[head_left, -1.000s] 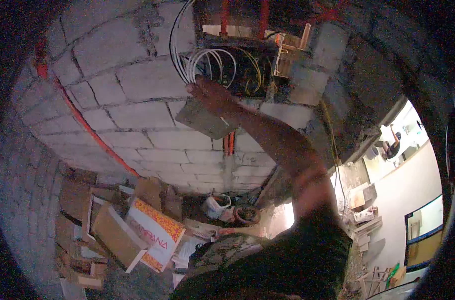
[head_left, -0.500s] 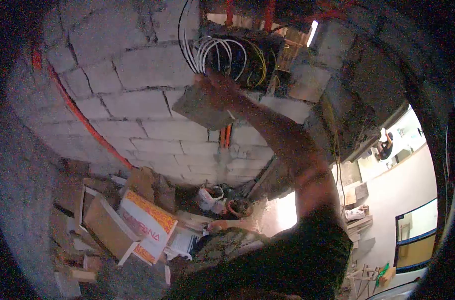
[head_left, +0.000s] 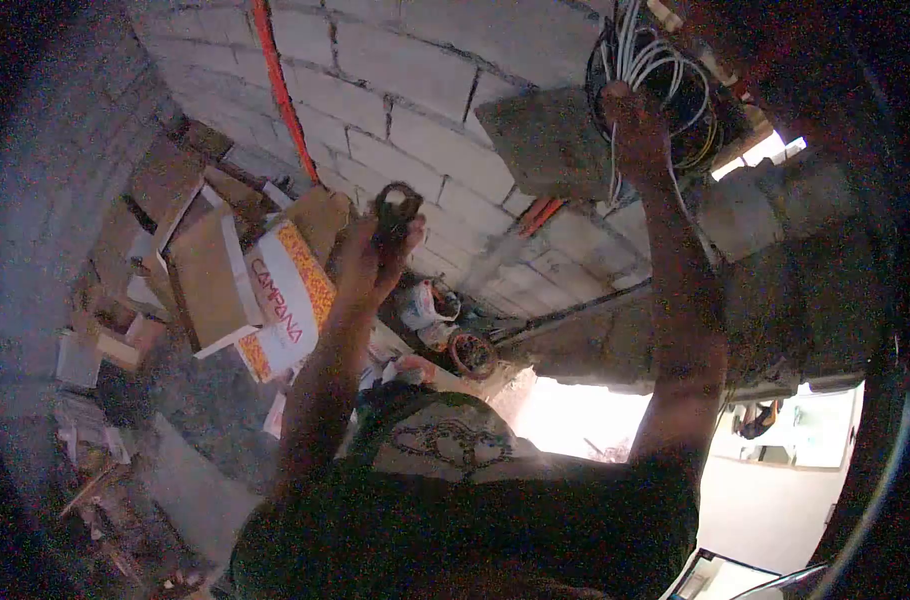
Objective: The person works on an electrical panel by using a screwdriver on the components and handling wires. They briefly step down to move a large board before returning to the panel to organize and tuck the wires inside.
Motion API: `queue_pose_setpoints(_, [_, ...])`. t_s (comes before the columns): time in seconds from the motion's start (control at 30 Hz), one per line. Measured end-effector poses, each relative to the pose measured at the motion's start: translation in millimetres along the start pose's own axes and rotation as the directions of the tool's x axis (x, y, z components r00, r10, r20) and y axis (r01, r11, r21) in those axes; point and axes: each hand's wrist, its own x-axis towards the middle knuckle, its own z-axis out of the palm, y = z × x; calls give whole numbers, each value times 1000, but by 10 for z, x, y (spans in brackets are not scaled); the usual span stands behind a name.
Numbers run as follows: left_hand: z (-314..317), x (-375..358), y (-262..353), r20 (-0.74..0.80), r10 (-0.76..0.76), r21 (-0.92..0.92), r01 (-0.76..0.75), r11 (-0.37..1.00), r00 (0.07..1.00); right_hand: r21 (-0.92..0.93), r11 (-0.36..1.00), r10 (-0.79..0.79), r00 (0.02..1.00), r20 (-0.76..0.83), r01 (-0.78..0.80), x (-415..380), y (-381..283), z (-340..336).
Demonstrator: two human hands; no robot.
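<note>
My left hand (head_left: 377, 250) is raised at left of centre, its fingers closed on a dark ring-shaped roll (head_left: 399, 204) that looks like tape. My right hand (head_left: 637, 135) reaches up at the upper right, closed round a bundle of white cables (head_left: 630, 50). The cables loop out to its right, beside some yellow wires (head_left: 703, 148). A flat grey board or slab (head_left: 540, 145) lies just left of my right hand, against the block wall (head_left: 405, 70).
An orange conduit (head_left: 287, 95) runs down the wall. Below it are open cardboard boxes (head_left: 210, 270) and a printed box (head_left: 287, 290). A white bag (head_left: 420, 303) and a round container (head_left: 471, 355) stand near the wall's foot. Another person (head_left: 757, 420) shows far right.
The view has swung, so the cables and right hand now appear further right and higher. My left hand has come up into view with the dark roll.
</note>
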Motion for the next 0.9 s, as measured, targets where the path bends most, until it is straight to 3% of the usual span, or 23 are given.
queue_pose_setpoints(0.03, [53,163,-3,128,-4,-112,19,994,992,-6,1000,-1,1000,-3,1,52,-24,60])
queue_pose_setpoints(0.07, [109,281,-24,260,2,-217,57,974,966,469,846,225,967,115,-253,96,-38,186])
queue_pose_setpoints(0.1, [320,320,24,272,-2,-218,63,974,962,782,426,355,879,318,-455,127,-37,202])
queue_pose_setpoints(0.13, [518,348,83,299,10,-229,61,972,954,777,431,366,876,315,-460,99,1,198])
queue_pose_setpoints(0.17, [653,378,122,324,22,-241,60,969,946,525,837,240,966,-97,-155,68,9,136])
queue_pose_setpoints(0.2, [660,445,97,336,18,-241,68,968,942,45,993,-81,917,-391,107,56,-8,17])
queue_pose_setpoints(0.23, [660,519,88,345,-3,-237,91,967,938,36,994,-78,918,-389,100,76,-73,-88])
queue_pose_setpoints(0.27, [671,581,78,354,-23,-233,112,966,935,579,800,297,943,-150,-160,140,-203,-265])
queue_pose_setpoints(0.3, [835,561,136,365,-25,-233,117,966,931,863,294,471,848,244,-412,178,-277,-377])
queue_pose_setpoints(0.33, [1001,512,186,319,-23,-207,93,974,948,861,298,479,845,239,-413,168,-277,-421])
queue_pose_setpoints(0.37, [1135,494,223,272,-20,-179,71,981,962,837,397,441,878,186,-376,158,-257,-460])
queue_pose_setpoints(0.4, [1161,556,207,281,-23,-179,76,981,959,805,490,397,908,136,-335,156,-243,-489])
queue_pose_setpoints(0.43, [1169,645,175,330,20,-116,20,993,944,801,494,404,905,131,-337,173,-257,-511])
queue_pose_setpoints(0.5, [1212,801,103,395,56,-55,-37,998,917,696,526,498,840,214,-489,232,-271,-546])
queue_pose_setpoints(0.53, [1246,869,49,407,181,9,-203,979,895,691,529,508,836,206,-492,221,-253,-531])
queue_pose_setpoints(0.57, [1298,926,11,428,303,68,-364,929,852,724,564,446,884,138,-397,188,-247,-468])
queue_pose_setpoints(0.6, [1414,947,28,442,302,63,-365,929,845,747,594,379,923,65,-297,157,-235,-383])
queue_pose_setpoints(0.63, [1520,958,50,382,318,149,-398,905,868,742,601,388,920,55,-298,120,-231,-248])
queue_pose_setpoints(0.67, [1627,979,68,321,341,236,-424,874,883,538,822,262,963,-66,-187,92,-213,-74])
queue_pose_setpoints(0.7, [1670,1039,49,333,344,230,-429,873,878,277,959,103,984,-142,-61,106,-191,-51])
queue_pose_setpoints(0.83, [1951,1247,-52,344,367,285,-468,837,864,345,938,55,998,-20,-45,73,-226,-180])
queue_pose_setpoints(0.9, [2087,1306,-186,328,406,341,-507,791,853,275,959,12,956,-295,73,77,-357,-124])
